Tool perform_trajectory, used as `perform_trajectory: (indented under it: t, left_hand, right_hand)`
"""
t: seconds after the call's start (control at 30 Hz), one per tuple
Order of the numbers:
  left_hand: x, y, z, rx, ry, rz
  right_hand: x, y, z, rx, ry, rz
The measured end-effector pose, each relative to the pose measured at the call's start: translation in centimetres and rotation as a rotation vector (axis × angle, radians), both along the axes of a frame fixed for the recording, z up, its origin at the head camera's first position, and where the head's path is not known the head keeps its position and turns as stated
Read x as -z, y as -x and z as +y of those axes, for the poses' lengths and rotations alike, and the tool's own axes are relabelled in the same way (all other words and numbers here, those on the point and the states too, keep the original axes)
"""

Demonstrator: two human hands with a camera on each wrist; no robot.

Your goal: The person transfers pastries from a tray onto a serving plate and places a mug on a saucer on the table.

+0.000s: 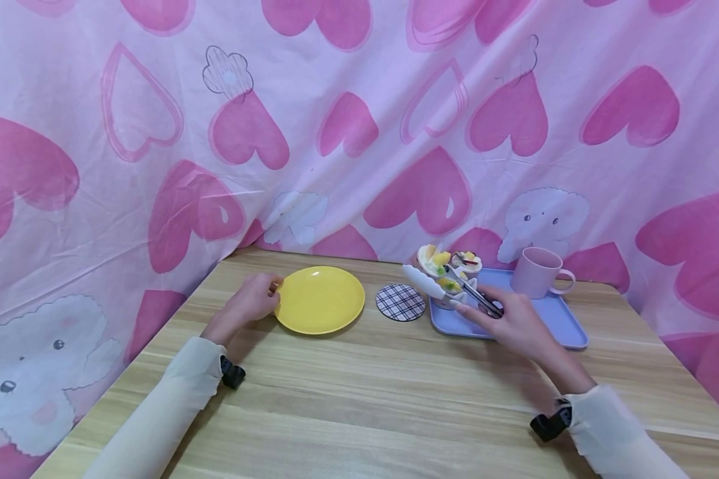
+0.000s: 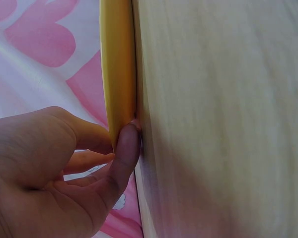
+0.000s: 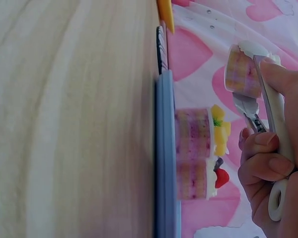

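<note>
My left hand [image 1: 253,298] holds the left rim of a round yellow plate [image 1: 320,301], with the fingers on its edge in the left wrist view. The plate lies on the wooden table. In my right hand [image 1: 512,319] is a pair of tongs [image 3: 275,111] with white and metal arms. Between the tongs' ends hangs a small round layered cake [image 3: 242,74], raised off the lilac-blue tray [image 1: 503,330]. On the tray stand a yellow-fruit cake [image 3: 193,133] and a red-berry cake [image 3: 192,179].
A checked round coaster [image 1: 400,303] lies between plate and tray. A pink mug [image 1: 536,273] stands on the tray's right back part. Behind the table [image 1: 335,406] hangs a pink heart-patterned cloth [image 1: 359,166].
</note>
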State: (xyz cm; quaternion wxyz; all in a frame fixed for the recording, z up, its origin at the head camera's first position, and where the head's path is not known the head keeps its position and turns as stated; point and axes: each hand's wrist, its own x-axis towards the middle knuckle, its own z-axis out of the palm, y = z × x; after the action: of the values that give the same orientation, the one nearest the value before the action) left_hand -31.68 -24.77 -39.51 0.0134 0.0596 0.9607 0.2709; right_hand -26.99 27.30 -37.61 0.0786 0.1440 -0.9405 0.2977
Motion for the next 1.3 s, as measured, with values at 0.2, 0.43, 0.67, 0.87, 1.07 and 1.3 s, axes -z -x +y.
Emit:
perform_trajectory:
  t: [0.2,0.43,0.67,0.87,1.07,1.3]
  left_hand:
    - [0.0,0.1,0.0,-0.001,0.001,-0.003]
    - [0.1,0.1,-0.1,-0.002,0.001,-0.005]
    - [0.0,0.1,-0.1,-0.005,-0.004,-0.016]
    - [0.1,0.1,-0.1,-0.006,-0.001,-0.009]
    - [0.0,0.2,-0.1,0.005,0.002,0.002]
    - [-0.1,0.1,-0.2,0.001,-0.007,-0.006]
  right_hand:
    - [0.6,0.1,-0.5,-0.029,-0.026,-0.005]
    - [1.0,0.3,-1.5,-0.051,-0.034,-0.002]
    - [1.4,0.4,-2.6,-0.070,-0.021,-0.016]
    - [1.6,0.6,-3.6,-0.089,0.000,-0.038]
    - [1.8,0.8,-4.5,-0.120,0.019,-0.030]
    - [2.1,1.0,-5.5,-0.166,0.014,0.017]
